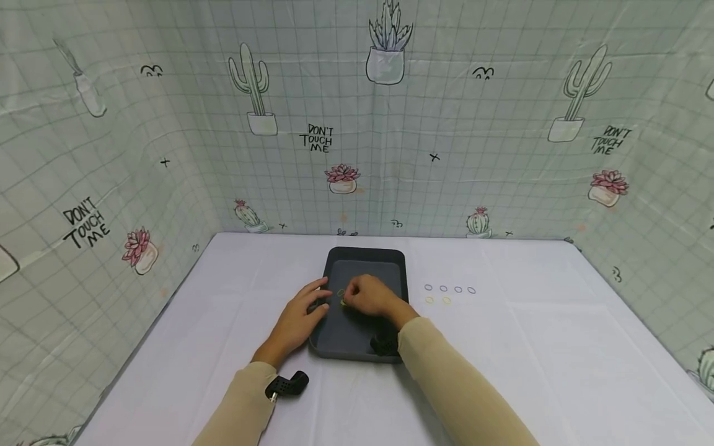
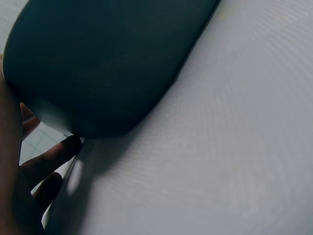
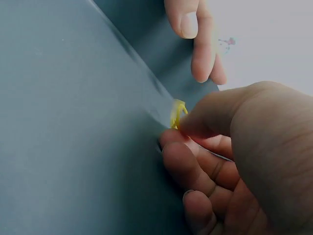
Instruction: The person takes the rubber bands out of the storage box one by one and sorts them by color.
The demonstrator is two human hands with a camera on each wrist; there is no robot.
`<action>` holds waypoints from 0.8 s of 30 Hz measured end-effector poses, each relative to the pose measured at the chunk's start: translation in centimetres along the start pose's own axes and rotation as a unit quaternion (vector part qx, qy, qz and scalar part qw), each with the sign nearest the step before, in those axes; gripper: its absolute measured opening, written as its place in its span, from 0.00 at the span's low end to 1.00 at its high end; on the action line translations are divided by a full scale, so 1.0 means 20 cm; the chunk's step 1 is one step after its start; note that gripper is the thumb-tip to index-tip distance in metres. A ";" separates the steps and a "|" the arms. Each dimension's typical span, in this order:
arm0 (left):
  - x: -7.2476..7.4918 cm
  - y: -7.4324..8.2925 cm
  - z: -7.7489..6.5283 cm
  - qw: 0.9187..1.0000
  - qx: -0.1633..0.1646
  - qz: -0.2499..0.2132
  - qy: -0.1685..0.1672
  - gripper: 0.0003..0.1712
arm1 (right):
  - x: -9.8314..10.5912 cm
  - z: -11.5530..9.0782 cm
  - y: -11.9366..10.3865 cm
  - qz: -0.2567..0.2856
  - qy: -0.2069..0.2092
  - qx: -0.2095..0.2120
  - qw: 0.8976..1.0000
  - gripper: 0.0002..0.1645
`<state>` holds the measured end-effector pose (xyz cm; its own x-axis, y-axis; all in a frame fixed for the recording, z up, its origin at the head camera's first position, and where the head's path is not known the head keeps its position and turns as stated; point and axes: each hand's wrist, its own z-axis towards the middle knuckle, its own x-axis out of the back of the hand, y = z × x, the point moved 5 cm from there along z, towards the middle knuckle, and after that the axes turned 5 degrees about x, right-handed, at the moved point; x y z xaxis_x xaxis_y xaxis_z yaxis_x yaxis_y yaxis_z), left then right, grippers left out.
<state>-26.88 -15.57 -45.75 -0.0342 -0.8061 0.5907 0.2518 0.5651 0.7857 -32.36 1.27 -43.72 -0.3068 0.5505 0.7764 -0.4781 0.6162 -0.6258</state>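
A dark grey rectangular tray (image 1: 357,354) lies on the white table. Over it, my right hand (image 1: 370,296) pinches a small yellow rubber band (image 3: 178,113) between thumb and index finger, close to the tray floor. Another thin yellowish band (image 1: 341,292) lies in the tray just beyond those fingertips. My left hand (image 1: 301,316) is at the tray's left rim, fingers spread and slightly bent over the edge. From the left wrist, the tray's dark side (image 2: 107,63) fills the upper view, and part of the left hand (image 2: 46,164) shows beside it.
Right of the tray, several bluish bands (image 1: 443,288) lie in a row on the white table (image 1: 535,347), with two yellow bands (image 1: 437,300) below them. A cactus-printed cloth (image 1: 446,124) stands behind and along both sides.
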 end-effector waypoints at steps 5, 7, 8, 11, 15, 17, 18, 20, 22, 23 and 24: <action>0.00 0.00 -0.01 1.000 0.000 -0.002 0.001 0.19 | 0.00 0.00 0.02 0.036 0.010 -0.012 0.999 0.05; 0.00 0.00 -0.01 1.000 0.000 -0.001 0.002 0.19 | 0.00 0.00 0.03 0.059 0.015 -0.016 0.998 0.05; 0.00 0.00 -0.01 1.000 0.000 -0.001 0.002 0.19 | 0.00 0.00 0.04 0.067 0.016 -0.017 0.997 0.06; 0.00 0.00 -0.01 1.000 0.002 0.001 -0.001 0.19 | 0.01 0.00 0.06 0.086 0.026 -0.020 0.996 0.06; -0.01 0.00 0.00 1.000 0.004 0.000 -0.003 0.19 | 0.03 0.00 0.08 0.111 0.036 -0.027 0.993 0.07; -0.01 0.00 0.00 1.000 0.003 -0.001 -0.003 0.19 | 0.04 0.00 0.08 0.131 0.038 -0.036 0.990 0.08; -0.01 0.00 0.00 1.000 0.000 0.000 -0.002 0.19 | 0.04 0.00 0.08 0.144 0.040 -0.043 0.988 0.08; -0.01 0.00 0.01 1.000 -0.005 0.000 -0.001 0.19 | 0.05 0.00 0.08 0.168 0.044 -0.058 0.983 0.09; 0.00 0.01 0.00 1.000 -0.007 -0.002 0.000 0.19 | 0.06 -0.01 0.07 0.187 0.048 -0.068 0.979 0.09; 0.00 0.01 0.00 1.000 -0.006 -0.001 0.001 0.19 | 0.07 -0.01 0.07 0.195 0.052 -0.072 0.977 0.09; 0.00 0.01 0.00 1.000 -0.004 -0.001 0.001 0.19 | 0.08 -0.01 0.07 0.204 0.055 -0.074 0.975 0.09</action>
<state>-26.81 -15.47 -45.70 -0.0332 -0.8077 0.5886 0.2601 0.5616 0.7854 -33.29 3.14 -43.35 -0.3533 0.8184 0.4532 -0.2083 0.4034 -0.8910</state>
